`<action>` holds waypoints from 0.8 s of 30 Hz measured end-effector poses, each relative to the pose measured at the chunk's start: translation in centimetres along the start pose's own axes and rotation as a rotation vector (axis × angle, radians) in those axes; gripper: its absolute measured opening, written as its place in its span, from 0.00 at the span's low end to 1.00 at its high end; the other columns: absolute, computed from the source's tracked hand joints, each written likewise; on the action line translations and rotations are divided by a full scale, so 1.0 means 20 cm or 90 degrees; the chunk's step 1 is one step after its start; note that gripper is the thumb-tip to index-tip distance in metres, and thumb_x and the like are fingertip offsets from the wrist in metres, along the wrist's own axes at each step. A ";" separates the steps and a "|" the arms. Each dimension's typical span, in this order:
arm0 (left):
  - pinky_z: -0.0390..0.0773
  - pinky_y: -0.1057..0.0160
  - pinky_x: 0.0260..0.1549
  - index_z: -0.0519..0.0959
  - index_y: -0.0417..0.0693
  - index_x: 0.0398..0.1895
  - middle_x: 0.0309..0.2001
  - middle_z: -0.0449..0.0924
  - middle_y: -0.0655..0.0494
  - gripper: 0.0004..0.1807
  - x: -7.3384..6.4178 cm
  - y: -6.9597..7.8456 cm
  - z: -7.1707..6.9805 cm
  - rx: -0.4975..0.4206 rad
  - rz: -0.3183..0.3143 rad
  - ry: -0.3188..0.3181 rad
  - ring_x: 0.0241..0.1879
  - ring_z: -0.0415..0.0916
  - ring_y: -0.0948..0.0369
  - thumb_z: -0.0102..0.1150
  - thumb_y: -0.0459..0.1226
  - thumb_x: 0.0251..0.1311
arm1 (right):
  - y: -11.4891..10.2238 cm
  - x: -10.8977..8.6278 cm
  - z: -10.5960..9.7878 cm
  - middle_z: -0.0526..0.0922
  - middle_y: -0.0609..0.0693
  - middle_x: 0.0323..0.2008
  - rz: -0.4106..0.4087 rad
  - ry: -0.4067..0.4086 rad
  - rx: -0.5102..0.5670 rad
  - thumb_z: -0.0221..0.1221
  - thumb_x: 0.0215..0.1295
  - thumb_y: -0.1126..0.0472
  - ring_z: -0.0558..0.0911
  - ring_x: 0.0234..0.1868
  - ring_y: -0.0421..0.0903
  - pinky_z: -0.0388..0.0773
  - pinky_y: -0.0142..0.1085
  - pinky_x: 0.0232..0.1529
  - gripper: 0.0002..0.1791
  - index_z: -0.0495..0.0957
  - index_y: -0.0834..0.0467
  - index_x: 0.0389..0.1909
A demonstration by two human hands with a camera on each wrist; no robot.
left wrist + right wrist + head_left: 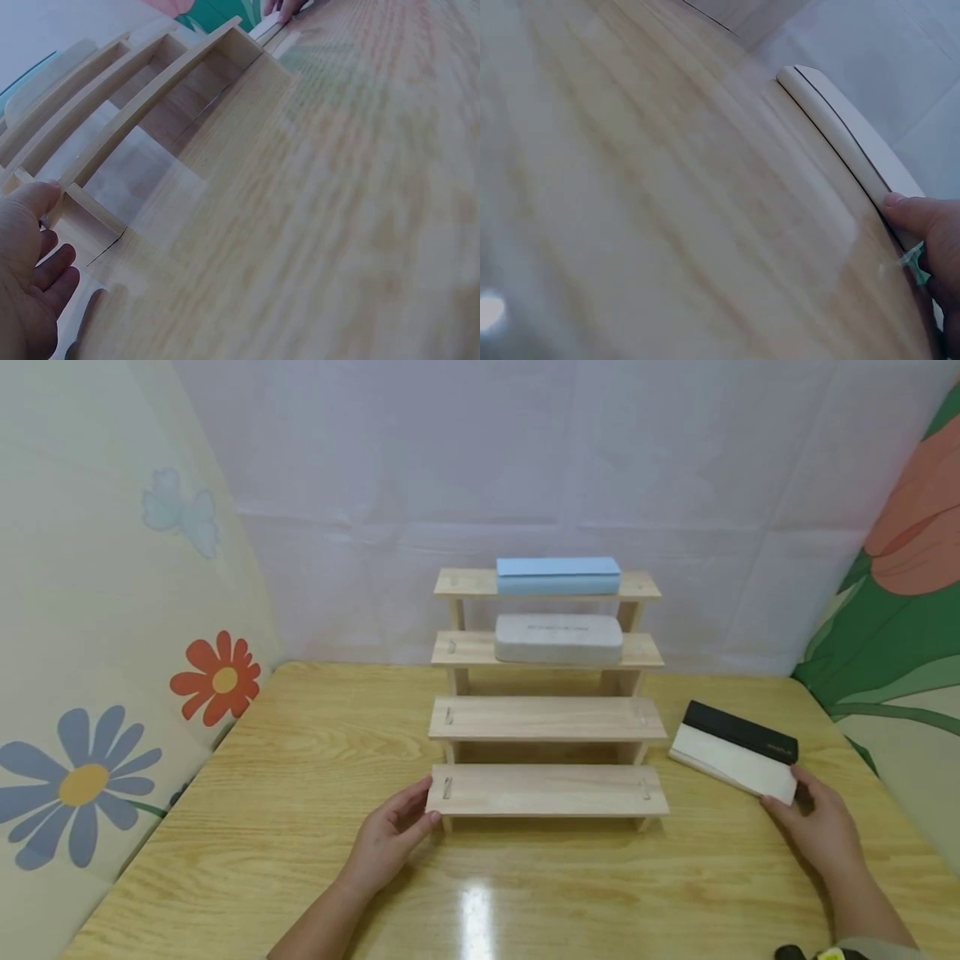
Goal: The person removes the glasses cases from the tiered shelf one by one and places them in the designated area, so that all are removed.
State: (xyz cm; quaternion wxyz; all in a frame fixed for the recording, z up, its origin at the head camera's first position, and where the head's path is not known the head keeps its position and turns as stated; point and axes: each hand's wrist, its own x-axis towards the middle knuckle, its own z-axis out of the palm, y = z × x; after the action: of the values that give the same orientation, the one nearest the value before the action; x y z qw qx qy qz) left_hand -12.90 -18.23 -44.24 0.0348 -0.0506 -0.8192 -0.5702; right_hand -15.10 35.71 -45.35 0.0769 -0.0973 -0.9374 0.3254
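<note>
Contact at lower right of the head view: the right grip [821,831] pinches the lower-right end of a black-and-white case [731,756], thumb at its front edge, fingertips at the corner. The case lies up and left of that grip, looking flat on the wood-grain surface [337,735], its long axis slanting from upper left to lower right, the free end toward the wooden stand [547,789]; case and stand are apart. The right grip is plainly the nearer one. Across at lower centre-left, the left grip [386,839] holds the left end of the stand's lowest shelf, thumb on the front corner, some fingers loose below in the left wrist view.

On to the containers: the black-and-white case looks closed, black along the back, white along the front, contents hidden. Up the centre, a grey-white case [558,639] sits on the second shelf from the top, a light-blue case [558,578] on the top one, both apparently closed, insides out of sight.
</note>
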 end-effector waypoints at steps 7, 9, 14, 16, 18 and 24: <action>0.76 0.68 0.57 0.73 0.38 0.64 0.63 0.76 0.43 0.26 0.00 0.01 0.00 0.005 -0.003 0.000 0.60 0.75 0.49 0.64 0.33 0.62 | -0.01 0.05 0.00 0.61 0.80 0.63 0.022 -0.006 0.011 0.51 0.73 0.47 0.62 0.64 0.76 0.58 0.68 0.63 0.42 0.49 0.73 0.72; 0.76 0.65 0.58 0.73 0.39 0.64 0.63 0.76 0.43 0.26 0.00 0.01 0.00 0.006 -0.005 0.001 0.61 0.75 0.48 0.64 0.33 0.62 | -0.01 0.06 0.00 0.61 0.80 0.63 0.021 -0.006 0.008 0.51 0.74 0.47 0.62 0.64 0.76 0.58 0.68 0.63 0.42 0.48 0.73 0.72; 0.76 0.61 0.60 0.72 0.39 0.64 0.63 0.75 0.43 0.27 0.00 0.01 0.00 0.008 -0.006 0.003 0.61 0.75 0.47 0.63 0.34 0.62 | -0.01 0.09 0.00 0.60 0.81 0.64 0.022 -0.006 -0.003 0.51 0.74 0.48 0.62 0.64 0.76 0.59 0.68 0.63 0.41 0.48 0.73 0.73; 0.76 0.64 0.59 0.72 0.38 0.64 0.63 0.75 0.43 0.27 0.00 0.01 0.00 0.008 -0.006 0.004 0.61 0.75 0.47 0.63 0.33 0.62 | -0.01 0.10 0.00 0.60 0.81 0.64 0.023 -0.006 -0.006 0.51 0.74 0.49 0.62 0.64 0.76 0.59 0.67 0.64 0.41 0.48 0.72 0.73; 0.76 0.68 0.58 0.72 0.38 0.64 0.63 0.75 0.43 0.26 0.00 0.00 0.00 0.007 -0.002 0.006 0.61 0.75 0.48 0.63 0.32 0.61 | -0.01 0.11 0.00 0.60 0.81 0.63 0.022 -0.007 -0.011 0.51 0.74 0.49 0.62 0.63 0.76 0.59 0.68 0.63 0.41 0.47 0.72 0.73; 0.75 0.74 0.55 0.73 0.37 0.64 0.62 0.76 0.42 0.26 0.00 0.00 0.01 0.008 0.004 0.009 0.61 0.75 0.48 0.63 0.31 0.61 | -0.01 0.13 0.00 0.60 0.81 0.63 0.037 -0.013 -0.019 0.49 0.75 0.50 0.61 0.64 0.76 0.58 0.68 0.64 0.40 0.46 0.72 0.73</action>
State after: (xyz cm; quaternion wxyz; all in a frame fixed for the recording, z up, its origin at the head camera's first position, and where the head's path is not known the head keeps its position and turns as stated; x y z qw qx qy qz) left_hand -12.83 -18.08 -44.20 0.0426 -0.0487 -0.8224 -0.5652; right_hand -17.60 36.14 -44.95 0.0567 -0.1222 -0.9396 0.3147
